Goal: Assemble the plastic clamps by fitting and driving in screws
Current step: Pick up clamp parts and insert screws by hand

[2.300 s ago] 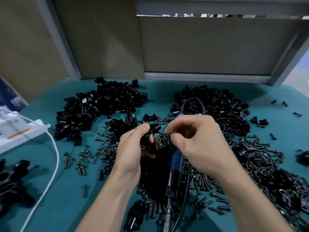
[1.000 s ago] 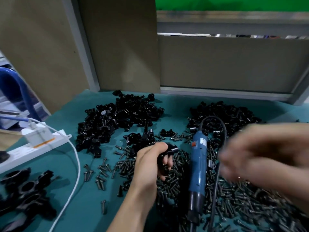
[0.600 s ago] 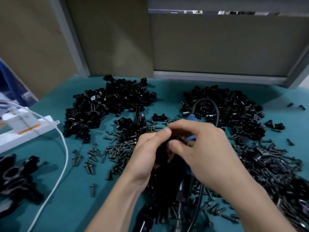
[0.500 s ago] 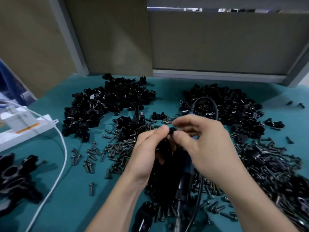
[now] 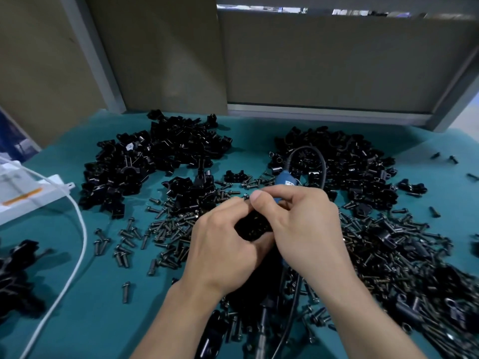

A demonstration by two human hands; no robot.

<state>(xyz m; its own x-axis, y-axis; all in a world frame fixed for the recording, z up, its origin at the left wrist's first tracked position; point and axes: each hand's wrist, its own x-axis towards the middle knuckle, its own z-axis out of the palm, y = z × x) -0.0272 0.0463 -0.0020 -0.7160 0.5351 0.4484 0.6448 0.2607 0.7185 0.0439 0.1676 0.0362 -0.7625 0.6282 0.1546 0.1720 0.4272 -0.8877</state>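
My left hand [image 5: 223, 244] grips a black plastic clamp [image 5: 255, 225] above the middle of the table. My right hand [image 5: 303, 229] meets it from the right, thumb and fingers pinched at the clamp's top; whatever they pinch is hidden. A blue electric screwdriver [image 5: 283, 178] lies under both hands, mostly covered, its tip end [image 5: 261, 338] pointing toward me. Loose dark screws [image 5: 166, 229] are scattered left of the hands, and more screws [image 5: 388, 255] lie heaped on the right.
Two piles of black clamp parts lie at the back, one at the left [image 5: 155, 156] and one at the right [image 5: 344, 161]. A white cable [image 5: 77, 229] and a white box [image 5: 23, 193] are at the left edge. Assembled black pieces [image 5: 18, 270] sit lower left on the teal mat [image 5: 90, 320].
My right hand swung out to the right, then came back to the clamp. Its fingers now sit closer over the clamp's top, against the left hand.
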